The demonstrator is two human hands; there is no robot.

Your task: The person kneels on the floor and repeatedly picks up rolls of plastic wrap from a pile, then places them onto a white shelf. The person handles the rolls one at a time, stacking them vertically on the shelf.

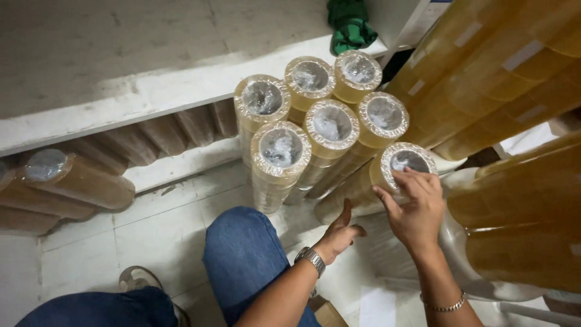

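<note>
The right hand [416, 209] grips the wrapped top of a tilted tape stack [407, 161], fingers curled over its rim. At seven o'clock from it, the left hand [339, 233] is open, fingers reaching toward that stack's lower part, perhaps touching it. Six more upright stacks [330, 124] crowd at eleven o'clock, by a white shelf [181, 85].

A green cloth [350, 24] lies on the white shelf [151, 91] above wrapped rolls [66, 181].
</note>
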